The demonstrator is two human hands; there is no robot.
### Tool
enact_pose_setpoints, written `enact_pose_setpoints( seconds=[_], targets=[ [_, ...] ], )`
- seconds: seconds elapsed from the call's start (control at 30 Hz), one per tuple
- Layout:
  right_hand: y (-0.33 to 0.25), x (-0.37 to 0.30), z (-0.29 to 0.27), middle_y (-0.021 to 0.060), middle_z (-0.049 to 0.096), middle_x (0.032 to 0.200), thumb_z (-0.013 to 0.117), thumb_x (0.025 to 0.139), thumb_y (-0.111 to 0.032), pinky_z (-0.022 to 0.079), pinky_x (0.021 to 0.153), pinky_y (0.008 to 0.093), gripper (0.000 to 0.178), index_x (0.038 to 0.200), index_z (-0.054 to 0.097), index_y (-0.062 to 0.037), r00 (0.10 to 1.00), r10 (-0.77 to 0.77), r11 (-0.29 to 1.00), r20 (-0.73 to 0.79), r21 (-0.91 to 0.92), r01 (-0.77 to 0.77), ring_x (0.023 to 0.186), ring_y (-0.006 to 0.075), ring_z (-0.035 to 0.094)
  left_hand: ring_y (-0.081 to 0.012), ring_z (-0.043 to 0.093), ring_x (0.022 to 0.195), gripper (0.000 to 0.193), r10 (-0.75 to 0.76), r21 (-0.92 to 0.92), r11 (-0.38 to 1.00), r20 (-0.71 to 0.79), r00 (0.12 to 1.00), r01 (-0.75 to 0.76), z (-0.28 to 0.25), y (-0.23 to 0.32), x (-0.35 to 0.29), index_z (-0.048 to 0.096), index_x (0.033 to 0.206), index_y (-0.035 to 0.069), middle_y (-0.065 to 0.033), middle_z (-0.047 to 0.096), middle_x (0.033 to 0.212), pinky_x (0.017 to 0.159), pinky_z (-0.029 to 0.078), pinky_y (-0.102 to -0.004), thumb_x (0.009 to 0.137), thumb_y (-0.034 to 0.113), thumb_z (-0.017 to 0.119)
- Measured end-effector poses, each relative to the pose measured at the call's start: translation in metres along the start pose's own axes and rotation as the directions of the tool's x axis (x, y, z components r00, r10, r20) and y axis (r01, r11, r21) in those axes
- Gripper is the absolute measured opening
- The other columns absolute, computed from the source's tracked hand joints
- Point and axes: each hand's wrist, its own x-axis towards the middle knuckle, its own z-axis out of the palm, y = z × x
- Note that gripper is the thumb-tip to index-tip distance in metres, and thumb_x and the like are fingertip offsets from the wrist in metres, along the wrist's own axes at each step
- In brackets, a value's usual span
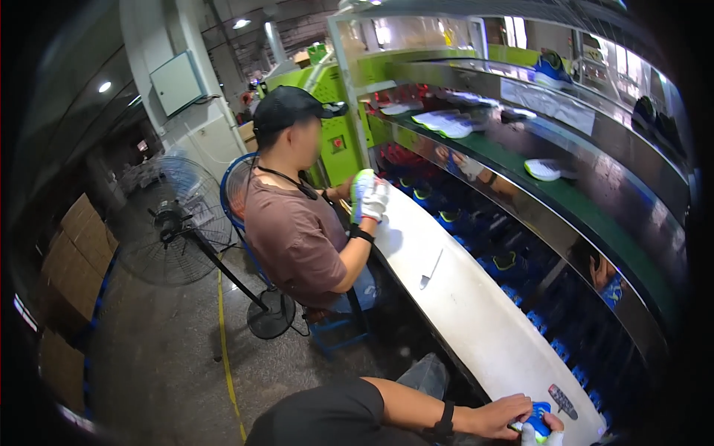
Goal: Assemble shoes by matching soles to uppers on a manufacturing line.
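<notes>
— Your black sleeve (pixel 320 412) is nearest, left of the bench (pixel 461 320). Where is the blue shoe (pixel 542 409)?

— You have it at the bench's near end, where a dark, elongated piece (pixel 563 402) also lies.

— Which way does it point?

— Your fingers cover both ends, so I can't tell toe from heel or settle its long axis.

— How does it look?

— You've got bright blue on the upper, with whitish and lime-green edging low down.

— And your grip?

— Clamped: your left hand (pixel 500 418) and right hand (pixel 554 431) both hold the shoe at that same bench end.
</notes>
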Motion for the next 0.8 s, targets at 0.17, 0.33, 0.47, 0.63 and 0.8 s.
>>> enact_pose_setpoints(
  seconds=[0.17,0.33,0.47,0.63,0.8],
  targets=[
    [-0.062,0.017,0.022,0.0103,0.071,0.106,0.099,0.075,-0.008,0.059,0.089,0.0404,0.048,0.114,0.072,-0.0003,0.98,0.187,0.972,-0.064,-0.135,-0.194,0.098,0.0238,0.069,-0.041,0.069,0.121,0.045,-0.046,-0.062,0.997,0.021,0.999,0.047,-0.03,0.042,0.002,0.072,0.136,0.013,-0.0166,0.072,0.132,0.105,0.057,-0.0475,0.093,0.019,0.082],
    [-0.056,0.037,0.029,0.0164,0.078,0.109,0.107,0.066,-0.036,0.062,0.09,0.0414,0.068,0.113,0.072,-0.0029,0.989,-0.103,0.882,0.109,-0.449,0.141,0.1,0.0316,0.078,-0.0326,0.059,0.078,0.037,0.042,0.053,0.998,-0.101,0.994,-0.037,-0.046,0.043,0.005,0.06,0.098,0.009,-0.0115,0.059,0.09,0.069,0.047,-0.0409,0.076,0.005,0.09],
    [-0.058,0.026,0.021,0.0161,0.078,0.111,0.108,0.063,-0.04,0.063,0.095,0.0413,0.072,0.113,0.07,-0.0044,0.985,-0.127,0.894,0.119,-0.416,0.165,0.108,0.0316,0.08,-0.0311,0.055,0.077,0.036,0.073,-0.062,0.995,-0.009,0.997,-0.074,-0.04,0.042,0.003,0.056,0.095,0.007,-0.0107,0.055,0.088,0.067,0.045,-0.0399,0.075,-0.004,0.084],
    [-0.046,0.021,-0.007,0.0152,0.078,0.114,0.108,0.062,-0.04,0.062,0.1,0.0438,0.073,0.115,0.071,-0.0049,0.976,-0.074,0.956,0.205,-0.263,0.128,0.111,0.0322,0.079,-0.0328,0.056,0.076,0.039,0.236,-0.065,0.97,0.047,0.971,-0.233,-0.035,0.041,0.007,0.056,0.092,0.006,-0.0113,0.056,0.085,0.067,0.046,-0.0421,0.073,-0.003,0.088],
    [-0.031,0.027,-0.016,0.0128,0.079,0.113,0.109,0.064,-0.033,0.062,0.097,0.0447,0.065,0.112,0.073,-0.0081,0.935,-0.146,0.972,0.322,-0.132,0.197,0.109,0.0319,0.079,-0.0291,0.06,0.078,0.048,0.13,-0.076,0.99,0.146,0.981,-0.12,-0.043,0.031,0.012,0.058,0.095,0.008,-0.01,0.063,0.09,0.069,0.05,-0.0369,0.068,0.003,0.096]
  ],
)
